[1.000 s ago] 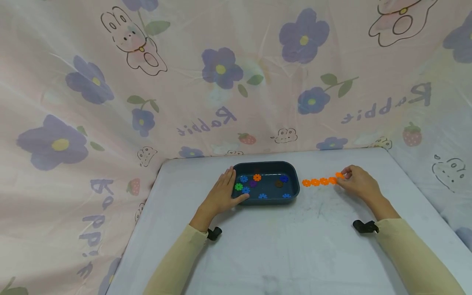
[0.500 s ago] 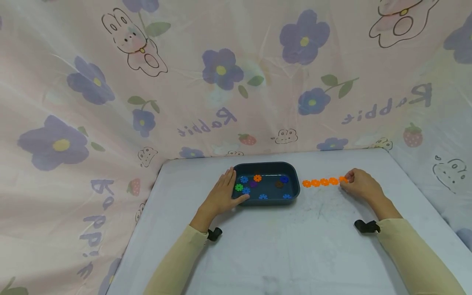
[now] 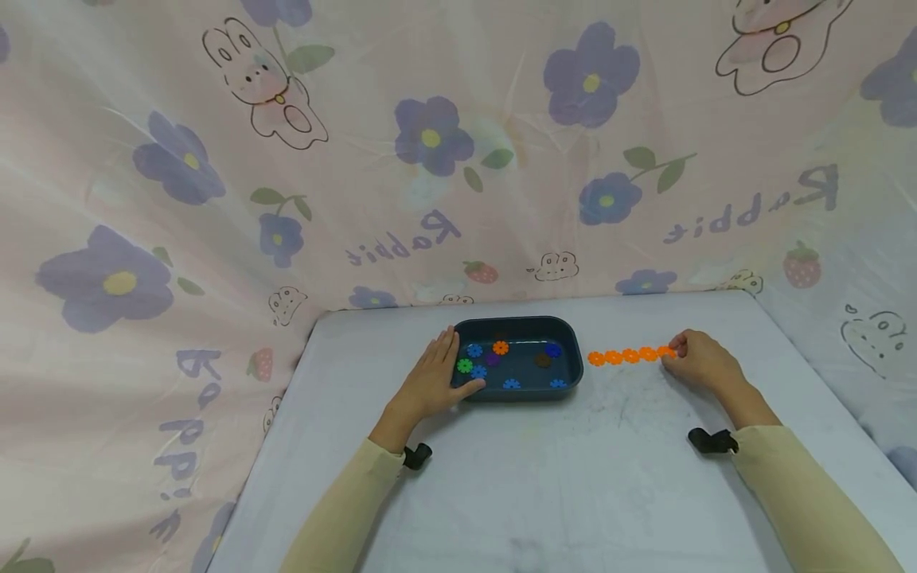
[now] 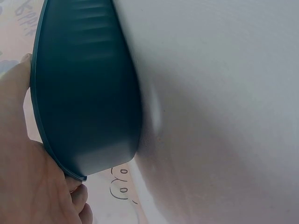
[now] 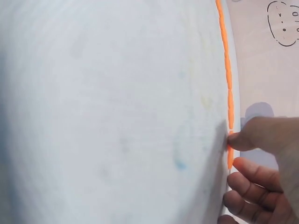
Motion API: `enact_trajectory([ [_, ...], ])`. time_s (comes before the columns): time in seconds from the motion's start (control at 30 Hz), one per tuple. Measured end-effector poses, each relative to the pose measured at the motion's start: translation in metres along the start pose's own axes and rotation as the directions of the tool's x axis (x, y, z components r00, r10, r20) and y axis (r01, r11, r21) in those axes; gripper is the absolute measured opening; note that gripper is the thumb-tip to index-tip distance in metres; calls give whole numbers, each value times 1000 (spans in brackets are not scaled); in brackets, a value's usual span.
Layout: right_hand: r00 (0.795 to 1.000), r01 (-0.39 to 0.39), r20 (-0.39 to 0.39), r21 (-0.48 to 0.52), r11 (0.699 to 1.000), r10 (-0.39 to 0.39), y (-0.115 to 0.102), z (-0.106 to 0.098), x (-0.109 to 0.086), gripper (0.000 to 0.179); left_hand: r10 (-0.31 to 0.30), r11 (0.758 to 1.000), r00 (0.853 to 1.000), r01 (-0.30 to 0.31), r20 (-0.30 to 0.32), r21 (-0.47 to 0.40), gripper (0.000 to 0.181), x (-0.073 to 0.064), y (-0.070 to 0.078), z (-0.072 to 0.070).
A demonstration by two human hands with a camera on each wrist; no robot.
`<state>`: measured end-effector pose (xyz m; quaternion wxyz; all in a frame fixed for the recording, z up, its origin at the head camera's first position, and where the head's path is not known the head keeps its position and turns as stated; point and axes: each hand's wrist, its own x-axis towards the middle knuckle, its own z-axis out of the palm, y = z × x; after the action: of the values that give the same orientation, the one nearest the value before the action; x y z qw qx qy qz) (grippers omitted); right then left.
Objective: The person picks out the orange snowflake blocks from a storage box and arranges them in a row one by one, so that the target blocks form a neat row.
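My left hand (image 3: 428,379) rests on the left front corner of a dark blue-green tray (image 3: 530,394), fingers straight along the left side and thumb over the front rim. In the left wrist view the outer wall of the tray fills much of the picture beside the hand. To the right of the tray, several orange flower-shaped discs (image 3: 630,356) form a row on the table. My right hand (image 3: 705,362) pinches the disc at the right end (image 3: 666,351) between thumb and fingers. Edge-on in the right wrist view, the row looks like a thin orange strip (image 5: 228,84).
Inside the tray lie several blue discs (image 3: 478,372), a green disc (image 3: 465,366), an orange disc (image 3: 501,348), a purple disc (image 3: 493,360) and a brown disc (image 3: 544,360). A printed curtain (image 3: 501,199) stands behind the white table (image 3: 559,493).
My right hand has shifted slightly right and lowered its orange disc from above the row's end into line with the others. My left hand has stayed at the tray.
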<state>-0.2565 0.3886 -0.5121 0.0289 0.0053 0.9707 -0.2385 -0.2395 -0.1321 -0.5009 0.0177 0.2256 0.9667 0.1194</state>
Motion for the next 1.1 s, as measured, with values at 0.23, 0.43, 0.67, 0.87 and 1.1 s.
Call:
enact_trajectory([
  [0.23,1000,3,6,1,1000,-3,0,-2,-3,45,-4,1000,1000,4,-3,-9,116,0,1,0],
  [0.43,1000,0,31,29,1000,-1,-3,-8,-5,51,0,1000,1000,0,-2,-3,115,0,0,-1],
  [0.67,999,38,-5,28,999,-38,-12,-8,-3,50,-2,1000,1000,2,-3,1,115,0,2,-2],
  [0.87,992,112,-57,29,993,-110,-30,-5,2,47,-13,1000,1000,13,13,8,115,0,2,-3],
  [1.1,982,170,-82,28,985,-167,-59,-2,5,45,-15,1000,1000,14,11,10,115,0,2,-3],
])
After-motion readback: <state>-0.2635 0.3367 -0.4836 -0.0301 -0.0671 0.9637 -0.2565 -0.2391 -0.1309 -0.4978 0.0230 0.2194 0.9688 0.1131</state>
